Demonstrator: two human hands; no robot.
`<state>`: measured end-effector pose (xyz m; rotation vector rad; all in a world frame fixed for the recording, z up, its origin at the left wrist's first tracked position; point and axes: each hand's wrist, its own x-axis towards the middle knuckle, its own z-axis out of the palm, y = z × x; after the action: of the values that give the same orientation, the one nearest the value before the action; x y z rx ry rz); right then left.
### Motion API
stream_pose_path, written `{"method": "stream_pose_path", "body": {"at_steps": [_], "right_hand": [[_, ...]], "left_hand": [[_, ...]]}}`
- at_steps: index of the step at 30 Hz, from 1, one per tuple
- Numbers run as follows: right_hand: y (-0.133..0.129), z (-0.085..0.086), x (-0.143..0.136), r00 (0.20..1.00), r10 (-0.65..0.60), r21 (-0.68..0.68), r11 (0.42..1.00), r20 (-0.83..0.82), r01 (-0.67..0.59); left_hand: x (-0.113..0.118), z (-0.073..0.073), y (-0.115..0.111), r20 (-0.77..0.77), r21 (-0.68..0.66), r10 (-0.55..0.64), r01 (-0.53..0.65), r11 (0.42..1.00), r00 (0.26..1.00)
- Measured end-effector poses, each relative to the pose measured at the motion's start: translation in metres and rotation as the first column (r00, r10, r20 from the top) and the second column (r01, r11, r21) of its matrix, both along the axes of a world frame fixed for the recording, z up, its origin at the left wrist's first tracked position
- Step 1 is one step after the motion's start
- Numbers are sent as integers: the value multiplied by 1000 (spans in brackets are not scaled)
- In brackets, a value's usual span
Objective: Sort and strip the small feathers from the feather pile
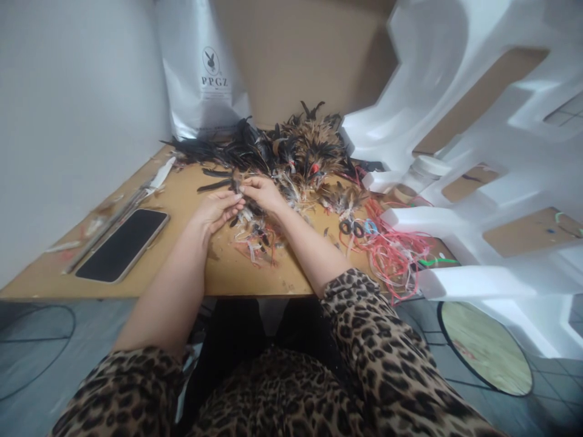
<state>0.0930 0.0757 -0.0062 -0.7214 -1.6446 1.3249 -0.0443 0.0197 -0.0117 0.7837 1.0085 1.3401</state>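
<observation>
Over the middle of the table, my left hand [218, 211] and my right hand [264, 193] meet, fingertips pinched close together. Between them a small brown feather [235, 180] sticks up, gripped by both. Whether it is one feather or a little bunch cannot be made out. Just beyond my fingers lie long black feathers [215, 185]. Below my hands is a scatter of small feathers and pale and pink ties [257, 243]. A large pile of brown and black feathers [314, 142] covers the back of the table.
A phone [122, 246] lies at the left. On the right are tangled pink strings [392, 249], two black rings [351, 228], a tape roll [404, 193] and a clear jar [428, 170]. White foam pieces [478, 282] crowd that side. A white bag [195, 79] and cardboard [310, 60] stand behind.
</observation>
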Motion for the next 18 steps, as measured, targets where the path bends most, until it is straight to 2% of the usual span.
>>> {"method": "stream_pose_path", "body": {"at_steps": [8, 12, 18], "right_hand": [[-4, 3, 1, 1000, -22, -72, 997, -1, 22], [-8, 8, 2, 996, -74, -162, 985, -54, 65], [-4, 8, 7, 988, -86, -245, 968, -130, 52]], "left_hand": [[-1, 0, -1, 34, 16, -23, 23, 1000, 999], [-5, 0, 0, 27, 29, -9, 9, 1000, 1000], [-14, 2, 5, 155, 68, 124, -135, 988, 980]]}}
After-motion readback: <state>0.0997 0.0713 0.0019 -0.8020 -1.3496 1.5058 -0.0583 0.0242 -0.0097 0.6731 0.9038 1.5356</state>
